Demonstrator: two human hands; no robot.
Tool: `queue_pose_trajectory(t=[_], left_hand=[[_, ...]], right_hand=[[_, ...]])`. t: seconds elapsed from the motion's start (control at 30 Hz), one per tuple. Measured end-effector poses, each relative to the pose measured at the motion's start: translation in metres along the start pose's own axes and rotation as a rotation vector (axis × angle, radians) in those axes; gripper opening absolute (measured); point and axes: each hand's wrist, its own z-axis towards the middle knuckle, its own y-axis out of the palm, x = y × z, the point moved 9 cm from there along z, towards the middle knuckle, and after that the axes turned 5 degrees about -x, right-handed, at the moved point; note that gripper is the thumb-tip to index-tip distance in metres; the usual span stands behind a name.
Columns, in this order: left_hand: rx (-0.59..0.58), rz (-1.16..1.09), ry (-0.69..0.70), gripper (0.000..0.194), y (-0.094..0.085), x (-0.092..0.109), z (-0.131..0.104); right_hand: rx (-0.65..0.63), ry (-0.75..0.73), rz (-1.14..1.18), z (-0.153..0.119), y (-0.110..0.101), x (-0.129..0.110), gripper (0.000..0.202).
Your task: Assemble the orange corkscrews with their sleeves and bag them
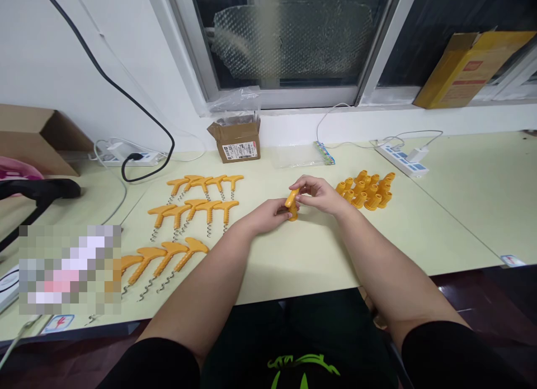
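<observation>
In front of me, a yellow-orange corkscrew handle (292,198) is tilted between my hands, just above a matching plastic sleeve (293,213) that stands on the table. Fingers of my right hand (319,194) are closed on the handle from above. My left hand (271,217) pinches around the sleeve from the left side. Whether a metal screw sits inside the sleeve is hidden. To the left lie several corkscrews (210,210) in rows, T-handles up and spirals toward me. A cluster of similar orange sleeves (371,193) stands upright to the right of my right hand.
Along the wall are a small open cardboard box (239,143), a clear plastic bag (300,156) and a power strip (403,159). A black cable (168,137) hangs at left. A yellow carton (470,70) leans on the window. The table (453,232) has seams.
</observation>
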Motion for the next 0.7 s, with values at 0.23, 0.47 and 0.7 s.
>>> queue_pose_trajectory(t=[0.23,0.47,0.7], left_hand=[[-0.01,-0.054,-0.031,0.028,0.001,-0.013,0.001],[0.031,-0.004,-0.025,0.02,0.001,-0.013,0.0],[0.085,0.07,-0.039,0.019,-0.001,-0.014,0.002]], right_hand=[[0.103,-0.046,-0.158,-0.001,-0.004,-0.005,0.024],[0.042,-0.017,-0.156,-0.001,0.009,-0.007,0.036],[0.05,-0.039,-0.257,-0.002,0.016,-0.014,0.044]])
